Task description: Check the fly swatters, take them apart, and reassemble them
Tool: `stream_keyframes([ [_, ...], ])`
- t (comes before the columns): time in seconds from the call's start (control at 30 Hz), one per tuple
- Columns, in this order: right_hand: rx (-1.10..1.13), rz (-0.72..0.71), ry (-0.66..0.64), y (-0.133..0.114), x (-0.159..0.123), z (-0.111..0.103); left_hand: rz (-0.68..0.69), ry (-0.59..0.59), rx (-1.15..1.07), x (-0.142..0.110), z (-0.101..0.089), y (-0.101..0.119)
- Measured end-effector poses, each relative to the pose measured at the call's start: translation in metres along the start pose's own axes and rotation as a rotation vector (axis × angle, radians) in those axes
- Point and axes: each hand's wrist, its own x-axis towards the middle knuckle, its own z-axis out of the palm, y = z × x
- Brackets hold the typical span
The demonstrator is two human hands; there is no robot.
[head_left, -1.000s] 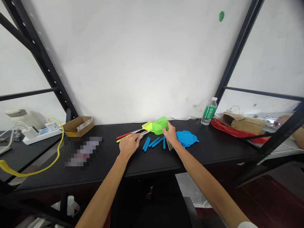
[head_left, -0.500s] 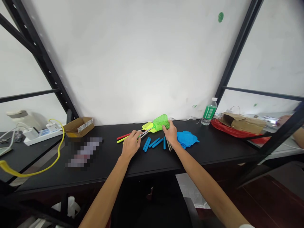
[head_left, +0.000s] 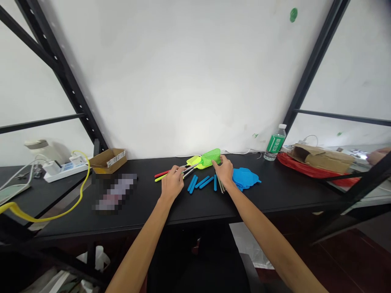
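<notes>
A fly swatter with a green mesh head (head_left: pixel 210 158) lies slantwise over a yellow swatter head (head_left: pixel 193 162). My left hand (head_left: pixel 172 182) is closed around its handle end, which is mostly hidden by the fingers. With thumb and fingers, my right hand (head_left: pixel 225 171) grips the right edge of the green head. To the left of my left hand stick out a red handle (head_left: pixel 161 174) and a yellow-green handle (head_left: pixel 160 178). Several loose blue handles (head_left: pixel 206 182) lie between my hands. Thin metal rods (head_left: pixel 220 185) lie under my right hand, beside stacked blue swatter heads (head_left: pixel 245 178).
A water bottle (head_left: pixel 275 143) stands at the back right, near a red bag (head_left: pixel 297 166) and brown cardboard (head_left: pixel 322 158). On the left are an open cardboard box (head_left: pixel 110 162), a blurred-out item (head_left: pixel 116 194), a power strip (head_left: pixel 65 171) and a yellow cable (head_left: pixel 82 189).
The whole view has shifted slightly, so the scene sits a little further right. Both hands keep their places on the green fly swatter; the loose parts have not visibly moved.
</notes>
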Motion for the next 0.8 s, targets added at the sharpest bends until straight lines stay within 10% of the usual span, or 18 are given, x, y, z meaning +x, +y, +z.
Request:
stream_keyframes([
  [0.8,0.211,-0.311,-0.048,-0.027,-0.014,-0.006,-0.148,0.07,0.053,0.002,0.0,-0.005],
])
